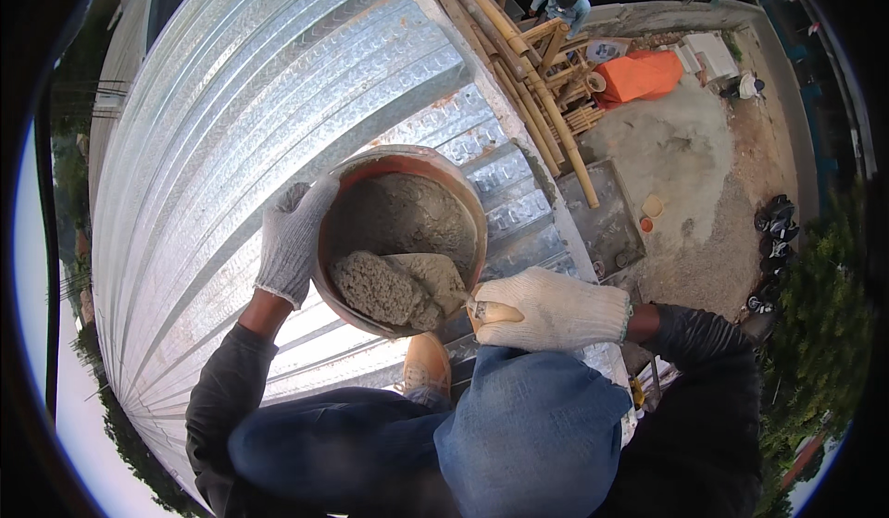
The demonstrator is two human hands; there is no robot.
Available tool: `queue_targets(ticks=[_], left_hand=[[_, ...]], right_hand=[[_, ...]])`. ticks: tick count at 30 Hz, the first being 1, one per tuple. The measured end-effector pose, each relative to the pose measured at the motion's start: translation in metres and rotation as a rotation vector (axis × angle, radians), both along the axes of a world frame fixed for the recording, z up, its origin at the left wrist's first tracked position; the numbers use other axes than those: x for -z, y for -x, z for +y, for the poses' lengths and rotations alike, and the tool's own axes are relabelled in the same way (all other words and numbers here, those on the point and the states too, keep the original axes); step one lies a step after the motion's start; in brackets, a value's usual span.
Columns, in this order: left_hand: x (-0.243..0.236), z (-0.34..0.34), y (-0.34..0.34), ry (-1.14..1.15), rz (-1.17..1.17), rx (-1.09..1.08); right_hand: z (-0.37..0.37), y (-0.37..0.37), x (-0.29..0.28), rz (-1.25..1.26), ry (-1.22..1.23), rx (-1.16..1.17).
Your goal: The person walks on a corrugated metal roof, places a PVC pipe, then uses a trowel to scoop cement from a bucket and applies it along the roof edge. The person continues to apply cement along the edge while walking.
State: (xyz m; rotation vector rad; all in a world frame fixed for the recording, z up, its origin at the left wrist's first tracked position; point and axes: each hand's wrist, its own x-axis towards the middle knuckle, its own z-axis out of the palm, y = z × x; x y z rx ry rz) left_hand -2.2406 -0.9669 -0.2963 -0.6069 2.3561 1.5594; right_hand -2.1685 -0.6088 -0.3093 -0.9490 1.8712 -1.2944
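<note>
My left hand [294, 240], in a grey knit glove, grips the left rim of a round reddish bucket [474, 205]. Wet grey mortar [398, 205] fills much of the bucket. In a pale glove, my right hand [551, 309] is closed round the wooden handle of a trowel [428, 273]. The trowel's blade lies inside the bucket near its lower right side, with a lump of mortar [378, 288] next to it and partly over it.
I am on ribbed metal decking [231, 129] high above the ground. Its edge [565, 231] runs along my right, with bamboo poles [556, 120] beyond. Below are a person [561, 1] in light blue, an orange tarp [641, 77], and parked motorbikes [776, 226]. My tan boot [427, 362] stands below the bucket.
</note>
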Motion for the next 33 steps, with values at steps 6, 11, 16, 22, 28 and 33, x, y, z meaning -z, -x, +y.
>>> queue_targets(ticks=[6,11,16,22,28,33], left_hand=[[-0.012,0.000,-0.002,-0.072,-0.047,-0.104],[-0.009,0.009,0.002,-0.074,-0.047,-0.092],[-0.006,-0.003,-0.002,-0.021,-0.046,0.016],[-0.015,0.017,-0.004,-0.083,-0.058,-0.047],[-0.020,0.019,-0.007,-0.061,-0.067,-0.034],[-0.015,0.012,-0.006,-0.071,-0.067,-0.055]], right_hand=[[0.004,-0.003,0.002,0.088,-0.100,0.076],[0.001,-0.001,-0.003,0.656,-0.446,0.118],[0.002,0.006,-0.025,0.354,-0.275,0.247],[0.008,-0.001,-0.007,0.183,-0.235,0.100],[0.021,0.010,-0.023,0.196,-0.335,0.220],[0.023,0.004,-0.015,0.243,-0.313,0.249]])
